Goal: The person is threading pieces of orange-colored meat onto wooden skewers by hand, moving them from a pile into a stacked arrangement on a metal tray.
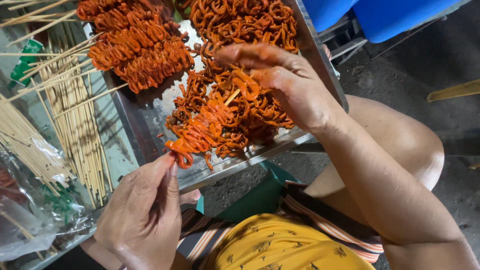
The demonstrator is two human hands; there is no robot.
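Head view, skewer (210, 122) stick mostly hidden

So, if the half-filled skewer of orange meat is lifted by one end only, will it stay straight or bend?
The skewer would probably sag a little: its thin bamboo stick carries many folded pieces. The pieces look wet and glossy, so they may slip along it. Both the left hand and the right hand hold it, which suggests it needs support.
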